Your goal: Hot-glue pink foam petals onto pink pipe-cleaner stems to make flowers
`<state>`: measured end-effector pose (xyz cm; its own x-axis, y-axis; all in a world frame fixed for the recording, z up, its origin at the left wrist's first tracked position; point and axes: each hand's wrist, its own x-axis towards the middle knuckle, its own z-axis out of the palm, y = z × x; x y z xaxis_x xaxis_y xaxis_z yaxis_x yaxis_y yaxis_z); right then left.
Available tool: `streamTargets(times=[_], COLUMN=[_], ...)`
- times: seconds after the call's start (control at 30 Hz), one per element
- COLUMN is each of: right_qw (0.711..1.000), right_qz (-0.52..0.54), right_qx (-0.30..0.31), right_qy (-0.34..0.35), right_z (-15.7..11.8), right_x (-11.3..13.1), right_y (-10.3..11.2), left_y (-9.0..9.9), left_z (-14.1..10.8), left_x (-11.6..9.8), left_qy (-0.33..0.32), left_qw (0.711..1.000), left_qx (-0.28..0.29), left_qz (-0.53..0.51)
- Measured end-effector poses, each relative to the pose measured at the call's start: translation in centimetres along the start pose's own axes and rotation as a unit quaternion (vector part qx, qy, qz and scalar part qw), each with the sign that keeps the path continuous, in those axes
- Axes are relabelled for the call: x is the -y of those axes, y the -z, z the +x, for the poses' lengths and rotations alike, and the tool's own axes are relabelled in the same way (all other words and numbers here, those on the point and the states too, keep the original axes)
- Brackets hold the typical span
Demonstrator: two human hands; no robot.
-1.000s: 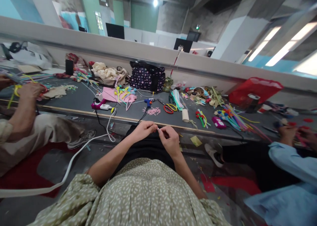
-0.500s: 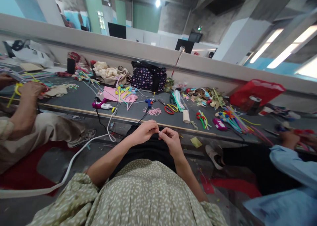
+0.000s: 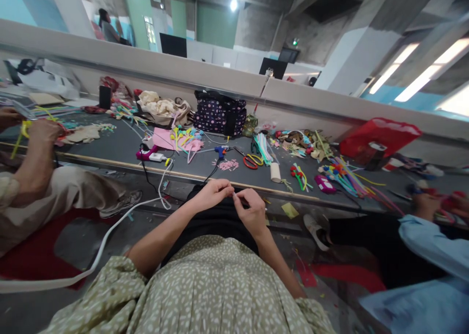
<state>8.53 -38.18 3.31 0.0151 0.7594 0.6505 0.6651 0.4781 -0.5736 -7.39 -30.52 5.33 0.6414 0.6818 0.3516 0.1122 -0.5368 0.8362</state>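
Observation:
My left hand (image 3: 217, 194) and my right hand (image 3: 250, 206) meet above my lap, just in front of the table edge. Both are closed, thumbs and fingertips pinched together around a tiny pale piece (image 3: 233, 195), too small and covered to name. Beyond them on the dark table (image 3: 120, 151) lies a heap of small pink pieces (image 3: 227, 165). A blue glue gun (image 3: 220, 152) rests behind that heap, its cord hanging over the edge. To its right are red-and-yellow-handled scissors (image 3: 252, 161) and a cream-coloured roll (image 3: 275, 172).
Pipe cleaners (image 3: 262, 146) lie bundled behind the scissors. A dotted bag (image 3: 220, 114) stands against the partition, beside a pink sheet (image 3: 164, 138). A white cable (image 3: 106, 241) crosses on my left. Co-workers' hands (image 3: 44, 129) are busy at left and at far right.
My fingertips have shifted slightly at the pinch, and my right hand has turned a little with its fingers more curled. Things on the table in front of me have not moved.

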Motion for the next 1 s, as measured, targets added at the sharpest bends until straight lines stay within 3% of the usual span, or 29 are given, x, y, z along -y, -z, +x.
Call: streamTargets(times=[0.13, 0.3, 0.33, 0.4, 0.53, 0.63, 0.7, 0.83, 0.93, 1.0], right_qw=[0.978, 0.894, 0.895, 0.927, 0.993, 0.999, 0.997, 1.000, 0.994, 0.973], right_qz=[0.155, 0.353, 0.353, 0.302, 0.095, -0.019, -0.046, -0.012, 0.080, 0.173], right_qx=[0.049, 0.106, 0.101, 0.072, 0.010, 0.003, 0.006, 0.009, 0.032, 0.067], right_qy=[-0.131, -0.254, -0.252, -0.209, -0.062, 0.037, 0.063, 0.018, -0.068, -0.137], right_z=[0.0, 0.2, 0.2, 0.2, 0.2, 0.3, 0.3, 0.2, 0.1, 0.1], right_x=[-0.6, -1.2, -1.2, -0.8, 0.1, 0.3, 0.3, 0.2, -0.1, -0.5], right_y=[0.1, 0.2, 0.2, 0.3, 0.5, 0.7, 0.8, 1.0, 1.0, 1.0], left_y=[0.2, 0.0, -0.1, -0.1, 0.0, -0.2, -0.4, -0.4, -0.1, 0.0], left_z=[-0.2, -0.4, -0.5, -0.4, -0.3, -0.2, -0.2, -0.4, -0.6, -0.6], left_x=[-0.5, -0.7, -0.6, -0.4, 0.1, 0.2, 0.2, -0.2, -0.7, -1.0], left_qy=[-0.070, -0.166, -0.170, -0.152, -0.064, -0.010, -0.002, -0.033, -0.070, -0.109], left_qw=[0.996, 0.982, 0.981, 0.984, 0.997, 0.999, 0.998, 0.999, 0.996, 0.990], left_qx=[0.011, 0.007, 0.003, 0.000, 0.012, 0.026, 0.030, 0.028, 0.027, 0.031], left_qz=[0.060, 0.093, 0.095, 0.090, 0.033, -0.029, -0.056, -0.019, 0.051, 0.089])
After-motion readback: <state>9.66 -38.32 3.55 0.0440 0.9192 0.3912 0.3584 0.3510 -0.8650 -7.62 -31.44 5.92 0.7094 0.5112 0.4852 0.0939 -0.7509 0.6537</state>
